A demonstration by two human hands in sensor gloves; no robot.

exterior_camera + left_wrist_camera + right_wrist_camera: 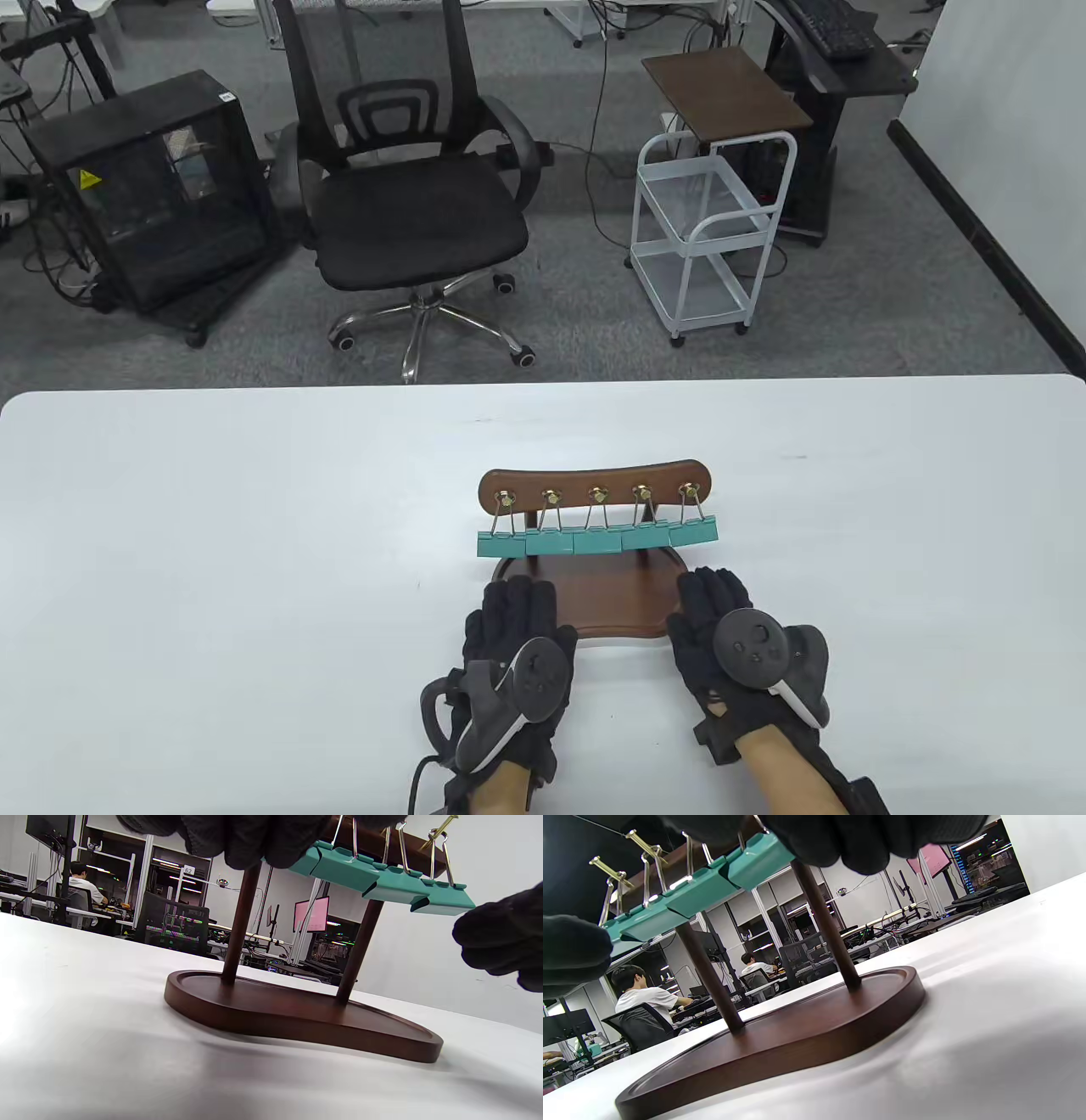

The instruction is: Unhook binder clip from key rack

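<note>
Key rack [594, 488] stands on the white worktop [212, 552], nearer your edge than the far one. Dark wooden crossbar on two posts, rising from a flat oval base [615, 598]. Five brass hooks along the bar, each carrying one teal binder clip [598, 539] by its wire handles. The clips hang side by side in a row just below the bar, edges touching or overlapping.

Your left hand [513, 645] sits at the near-left end of the rack's base, its fingers [517, 594] reaching over the base rim toward the leftmost clip [501, 544]. In the left wrist view the gloved fingers [254, 836] cover the left end of the clip row, in front of the left post; you cannot tell from any view whether they touch or pinch that clip.

Your right hand [730, 641] lies at the near-right end of the base, its fingers [708, 594] stretched forward just below the rightmost clip [694, 531]. In the right wrist view the fingers [865, 836] hang close over that end of the row; contact cannot be told. Neither hand plainly holds anything, fingers loosely extended.

Beyond the rack, past the worktop's far edge: a black office chair [407, 195], a white rolling cart [708, 229], a black computer case [157, 195].
</note>
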